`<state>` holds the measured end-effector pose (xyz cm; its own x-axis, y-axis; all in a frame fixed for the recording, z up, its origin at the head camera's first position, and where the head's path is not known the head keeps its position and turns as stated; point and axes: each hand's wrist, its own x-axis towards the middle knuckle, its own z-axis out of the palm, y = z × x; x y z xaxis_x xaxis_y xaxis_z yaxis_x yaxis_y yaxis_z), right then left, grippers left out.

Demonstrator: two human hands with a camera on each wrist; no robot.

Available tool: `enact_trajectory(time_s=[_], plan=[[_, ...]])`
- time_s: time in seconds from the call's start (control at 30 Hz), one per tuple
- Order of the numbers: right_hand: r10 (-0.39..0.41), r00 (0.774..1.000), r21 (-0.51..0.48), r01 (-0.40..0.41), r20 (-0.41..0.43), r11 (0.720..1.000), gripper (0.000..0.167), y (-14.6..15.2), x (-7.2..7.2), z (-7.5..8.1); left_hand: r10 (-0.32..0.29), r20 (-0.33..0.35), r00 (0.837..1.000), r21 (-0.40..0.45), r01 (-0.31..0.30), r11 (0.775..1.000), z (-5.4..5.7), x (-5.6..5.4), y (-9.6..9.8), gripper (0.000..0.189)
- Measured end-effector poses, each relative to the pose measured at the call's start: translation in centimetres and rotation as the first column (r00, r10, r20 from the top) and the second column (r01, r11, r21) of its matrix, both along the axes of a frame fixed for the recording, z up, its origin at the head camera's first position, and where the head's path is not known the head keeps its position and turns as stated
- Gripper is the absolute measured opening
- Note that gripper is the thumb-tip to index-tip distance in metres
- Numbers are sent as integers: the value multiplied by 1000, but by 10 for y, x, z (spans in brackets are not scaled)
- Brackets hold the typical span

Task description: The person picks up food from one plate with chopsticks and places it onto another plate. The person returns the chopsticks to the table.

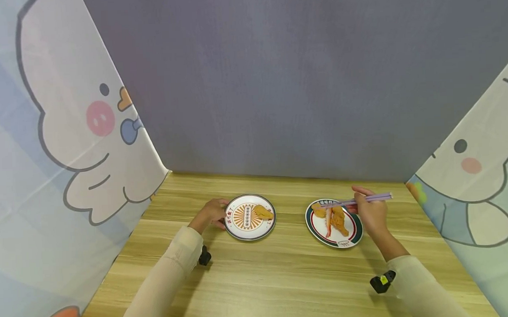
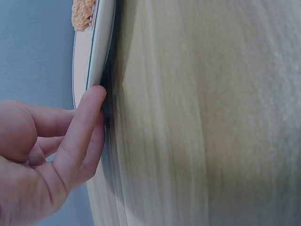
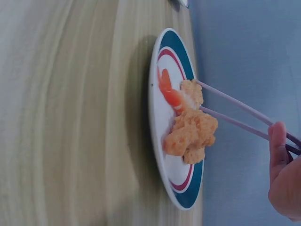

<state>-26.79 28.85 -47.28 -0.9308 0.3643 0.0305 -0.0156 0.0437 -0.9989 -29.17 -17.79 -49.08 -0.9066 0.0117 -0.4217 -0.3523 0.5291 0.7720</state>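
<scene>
My left hand [image 1: 214,211] holds the left rim of a white plate [image 1: 231,227] with an orange sunburst print; in the left wrist view the thumb lies along the rim. One fried drumstick [image 1: 262,212] rests on that plate's right side. My right hand [image 1: 371,214] grips a pair of light purple chopsticks [image 1: 375,197] pointing left over a second plate [image 1: 359,229], banded in green and red. On it lie a fried nugget [image 1: 318,210], a shrimp [image 1: 328,223] and a fried drumstick [image 1: 339,221]. The chopstick tips, spread apart, are right at the nugget in the right wrist view.
Both plates stand on a wood-grain table [image 1: 262,279]. A grey panel [image 1: 277,92] rises behind it, and cartoon-printed cloths [image 1: 81,150] flank both sides. A black camera [image 1: 382,282] is strapped at the right wrist, another [image 1: 204,256] at the left.
</scene>
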Motion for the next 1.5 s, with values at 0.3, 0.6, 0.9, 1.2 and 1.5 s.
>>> enact_trajectory(time_s=[0.3,0.6,0.9,1.2,1.5], plan=[[28,998,166,-38,61,985,39,3,4,-4,0,1,1000,-1,0,1000,1,0,0,66],[85,994,129,-93,73,987,41,5,2,-3,-16,-7,1000,4,16,1000,2,1,-1,65],[50,996,134,-59,70,989,41,4,0,-8,-20,-17,1000,2,20,1000,0,0,0,63],[22,999,65,-25,41,998,37,2,-3,-14,-16,-20,1000,5,16,1000,1,2,1,64],[-7,1000,54,6,14,999,34,2,-3,-17,-11,-12,1000,17,11,1000,0,0,0,63]])
